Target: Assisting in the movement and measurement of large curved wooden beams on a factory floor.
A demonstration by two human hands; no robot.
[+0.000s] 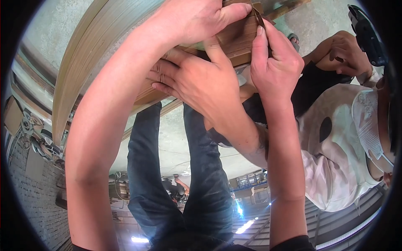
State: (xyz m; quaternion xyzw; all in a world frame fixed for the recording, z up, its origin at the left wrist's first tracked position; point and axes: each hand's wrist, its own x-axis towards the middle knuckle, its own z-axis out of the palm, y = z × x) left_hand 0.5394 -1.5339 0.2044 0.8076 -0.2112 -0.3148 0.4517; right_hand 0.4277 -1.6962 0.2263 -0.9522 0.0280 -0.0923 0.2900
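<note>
A brown wood-grain board (238, 39) lies under the hands at the top of the view. My left hand (201, 19) reaches over from the left, its thumb pressed against the upper end of a thin dark-brown strip (258, 17) at the board's corner; its other fingers are mostly cut off by the frame. My right hand (276, 62) pinches the same strip between thumb and forefinger, just right of the board. Between my forearms, a co-worker's hand (205, 79) rests with spread fingers by the board, passing partly under my left wrist.
A co-worker in a light shirt (331, 159) sits close on the right, the other hand (347, 52) near the shirt. Long curved wooden boards (79, 62) stretch along the left. My legs (144, 167) stand below on a concrete floor (176, 146). Machine parts (35, 134) stand far left.
</note>
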